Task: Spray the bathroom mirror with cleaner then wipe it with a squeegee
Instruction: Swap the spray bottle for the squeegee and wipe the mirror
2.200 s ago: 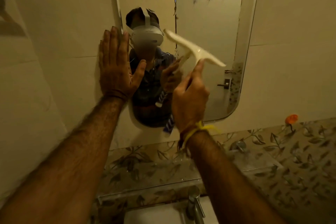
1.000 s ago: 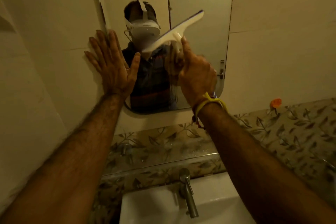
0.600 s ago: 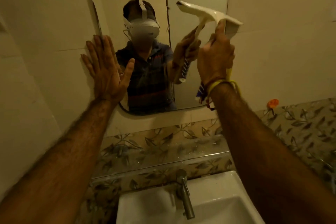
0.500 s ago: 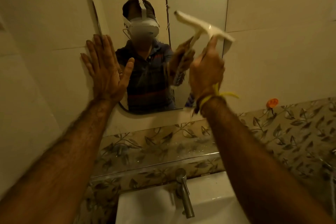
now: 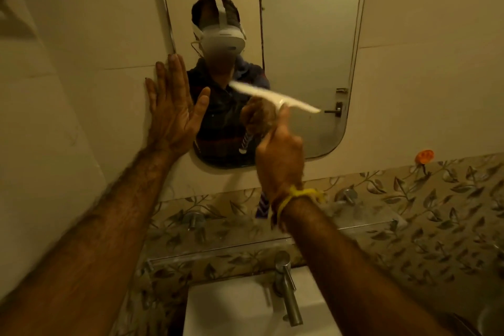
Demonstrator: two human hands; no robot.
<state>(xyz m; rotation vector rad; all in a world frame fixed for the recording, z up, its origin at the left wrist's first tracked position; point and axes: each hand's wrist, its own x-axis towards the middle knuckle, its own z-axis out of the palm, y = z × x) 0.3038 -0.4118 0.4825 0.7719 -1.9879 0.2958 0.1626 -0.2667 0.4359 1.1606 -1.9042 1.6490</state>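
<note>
- low on the mirror (image 5: 308,35), the squeegee (image 5: 275,97) lies crosswise, tilted down rightward.
- right hand (image 5: 279,157) grip clamped on its handle.
- left hand (image 5: 173,109) spread flat, beside.

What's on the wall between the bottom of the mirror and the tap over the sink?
In the head view: plain tile under the mirror, leaf-patterned tiles, then a glass shelf above the tap.
</note>
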